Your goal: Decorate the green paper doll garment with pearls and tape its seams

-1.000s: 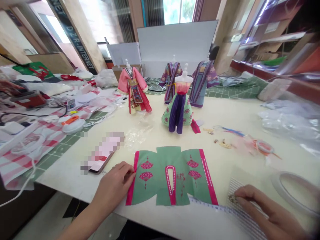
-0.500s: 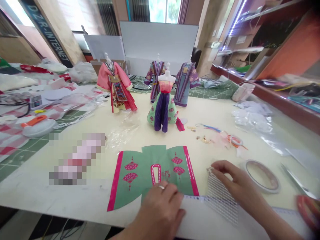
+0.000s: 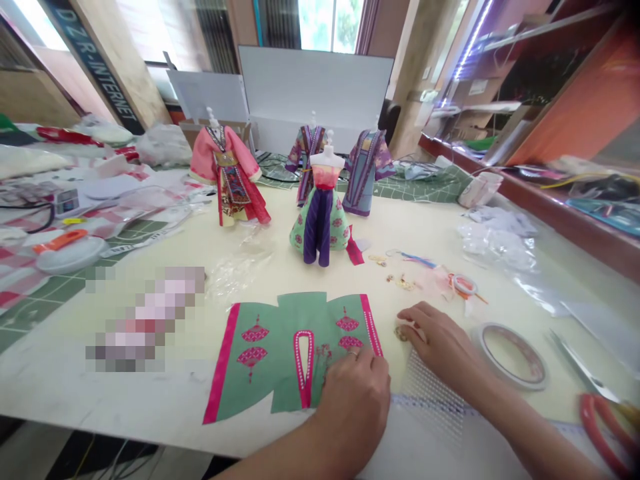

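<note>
A green fabric garment piece (image 3: 290, 310) with pink borders, fan motifs and a bead-edged neck slit lies flat before me. My left hand (image 3: 356, 393) rests on its right part with the fingers curled down. Whatever lies under those fingertips is hidden. My right hand (image 3: 443, 343) is just right of the fabric, thumb and fingers drawn together at a small gold-coloured bit (image 3: 401, 333) that is too small to name. Below that hand is a sheet of white bead strips (image 3: 433, 393), partly covered by the wrist. A clear ruler (image 3: 400, 400) lies along the fabric's lower right edge.
Right of my hands lie a tape roll (image 3: 537, 377) and red-handled scissors (image 3: 600, 420). Behind the fabric stand several dressed doll forms, the nearest in a green and purple skirt (image 3: 320, 227). Clear plastic (image 3: 237, 260) and a blurred-out object (image 3: 150, 317) are at left.
My left hand has moved right and slightly up across the fabric, uncovering the lower neck slit. My right hand has shifted left and up. The view has turned slightly right.
</note>
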### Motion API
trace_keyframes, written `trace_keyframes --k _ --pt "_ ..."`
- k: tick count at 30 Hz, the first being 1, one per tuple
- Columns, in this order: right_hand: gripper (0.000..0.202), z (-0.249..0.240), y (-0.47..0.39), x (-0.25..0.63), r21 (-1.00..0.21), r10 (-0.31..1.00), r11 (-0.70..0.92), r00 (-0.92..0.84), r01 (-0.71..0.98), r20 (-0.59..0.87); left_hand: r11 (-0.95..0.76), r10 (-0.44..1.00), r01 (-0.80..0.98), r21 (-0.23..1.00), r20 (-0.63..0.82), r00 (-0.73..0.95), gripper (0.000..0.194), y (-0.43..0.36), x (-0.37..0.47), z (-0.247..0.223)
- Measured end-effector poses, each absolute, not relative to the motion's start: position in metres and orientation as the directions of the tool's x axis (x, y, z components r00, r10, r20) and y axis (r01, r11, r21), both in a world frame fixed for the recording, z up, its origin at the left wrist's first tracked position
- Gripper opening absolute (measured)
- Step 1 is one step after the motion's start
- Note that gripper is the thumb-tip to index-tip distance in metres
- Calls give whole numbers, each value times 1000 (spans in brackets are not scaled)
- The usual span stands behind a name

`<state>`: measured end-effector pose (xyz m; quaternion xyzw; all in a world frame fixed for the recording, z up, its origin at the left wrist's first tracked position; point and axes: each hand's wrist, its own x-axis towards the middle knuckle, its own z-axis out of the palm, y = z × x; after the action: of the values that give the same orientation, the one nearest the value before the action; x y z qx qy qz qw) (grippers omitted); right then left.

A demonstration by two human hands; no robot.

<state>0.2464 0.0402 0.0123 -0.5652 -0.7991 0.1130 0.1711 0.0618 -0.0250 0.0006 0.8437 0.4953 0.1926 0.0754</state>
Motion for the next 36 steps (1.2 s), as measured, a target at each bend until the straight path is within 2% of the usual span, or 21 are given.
trace_keyframes --k 4,8,13,15,20,28,36 --pt "31 13 44 237 -349 882 471 -429 810 194 -412 905 788 458 307 295 15 -27 45 9" --pt "38 8 58 222 -352 828 560 -518 750 216 -383 912 646 660 379 154 15 -30 29 15" --pt "17 11 75 205 -395 772 631 -588 668 239 -335 932 553 763 356 72 12 -36 6 19" --pt "16 15 79 200 -430 761 639 -604 638 236 -302 943 527 795 331 42 12 -38 -4 20" --pt "13 26 82 190 -551 767 605 -607 575 208 -274 952 524 807 306 26 13 -41 -24 18" --pt "9 55 91 141 -737 734 512 -670 441 109 -293 920 547 784 388 -62 12 -57 -61 14" --pt "12 54 105 48 -772 654 484 -756 412 7 -179 903 655 734 387 -187 10 -80 -106 -9"
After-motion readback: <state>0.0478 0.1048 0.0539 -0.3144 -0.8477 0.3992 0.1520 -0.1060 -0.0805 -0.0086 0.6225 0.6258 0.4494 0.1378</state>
